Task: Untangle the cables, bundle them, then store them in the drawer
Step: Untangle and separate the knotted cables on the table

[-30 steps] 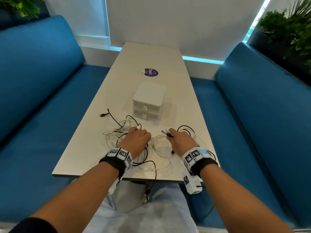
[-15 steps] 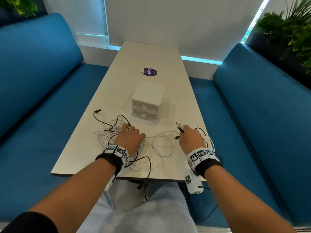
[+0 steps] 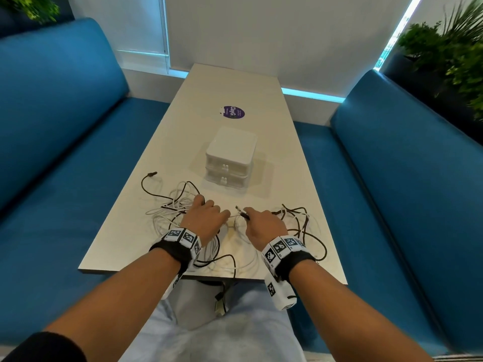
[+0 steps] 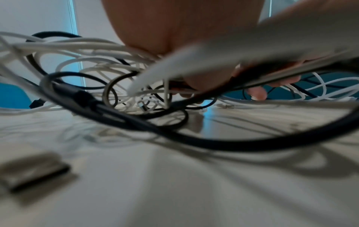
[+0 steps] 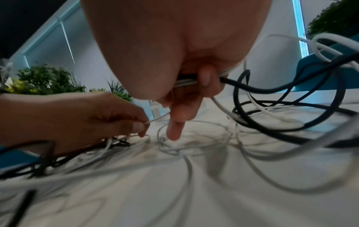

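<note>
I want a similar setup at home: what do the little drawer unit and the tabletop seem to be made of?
The drawer unit looks like white moulded plastic, semi-glossy: rounded corners, small moulded knobs, slightly translucent fronts. The tabletop appears to be pale laminate over board, smooth with a soft sheen: the left wrist view shows reflections on it, and its edge is thin and square. Solid wood seems unlikely, but I can't rule it out.

Pale table [image 3: 235, 82] ahead of me, blue benches [image 3: 65, 126] either side, white wall [image 3: 261, 30], plants [image 3: 449, 53] in corners.

I'm sat in a café-style office booth — blue benches [image 3: 407, 163] flank my pale table [image 3: 162, 163], potted greenery [image 3: 449, 56] behind — blinds [image 3: 274, 32] drawn.
</note>
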A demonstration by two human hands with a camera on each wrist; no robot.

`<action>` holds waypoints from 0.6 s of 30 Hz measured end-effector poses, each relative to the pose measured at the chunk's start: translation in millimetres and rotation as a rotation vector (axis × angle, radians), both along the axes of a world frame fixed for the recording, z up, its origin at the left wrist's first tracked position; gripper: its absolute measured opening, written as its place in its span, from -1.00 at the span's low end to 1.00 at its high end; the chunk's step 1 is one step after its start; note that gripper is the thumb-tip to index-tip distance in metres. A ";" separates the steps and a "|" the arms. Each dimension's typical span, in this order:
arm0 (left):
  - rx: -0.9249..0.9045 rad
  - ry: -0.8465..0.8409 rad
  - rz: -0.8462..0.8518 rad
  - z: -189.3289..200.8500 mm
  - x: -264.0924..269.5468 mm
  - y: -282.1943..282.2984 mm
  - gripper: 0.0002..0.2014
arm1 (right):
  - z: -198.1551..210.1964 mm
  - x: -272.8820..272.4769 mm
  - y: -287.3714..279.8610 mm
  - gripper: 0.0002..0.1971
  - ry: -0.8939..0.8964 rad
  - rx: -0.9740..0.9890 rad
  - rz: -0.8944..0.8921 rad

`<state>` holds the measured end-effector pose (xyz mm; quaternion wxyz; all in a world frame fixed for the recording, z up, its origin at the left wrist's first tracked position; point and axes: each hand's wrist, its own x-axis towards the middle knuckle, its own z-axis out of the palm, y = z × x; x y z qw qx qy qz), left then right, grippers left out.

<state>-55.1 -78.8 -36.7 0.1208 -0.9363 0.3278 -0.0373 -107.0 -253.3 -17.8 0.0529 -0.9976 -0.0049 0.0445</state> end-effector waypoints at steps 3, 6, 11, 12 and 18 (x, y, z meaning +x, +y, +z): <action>-0.026 0.019 -0.034 -2.9 4.1 4.3 -0.79 | 0.5 0.5 -8.3 -0.72 0.022 -0.090 0.003; -0.034 0.016 -0.029 -3.9 13.4 17.3 -0.80 | 7.3 1.4 -33.4 -0.76 0.086 -0.130 -0.107; -0.044 0.005 -0.056 0.3 20.4 19.5 -0.83 | 20.2 -2.9 -63.6 -0.74 0.094 -0.129 -0.331; -0.043 0.012 -0.052 1.8 19.4 15.0 -0.81 | 21.5 -2.5 -60.4 -0.73 0.066 -0.111 -0.335; -0.045 0.006 -0.043 4.1 12.9 -0.3 -0.75 | 10.5 3.1 -19.9 -0.47 -0.039 0.118 -0.118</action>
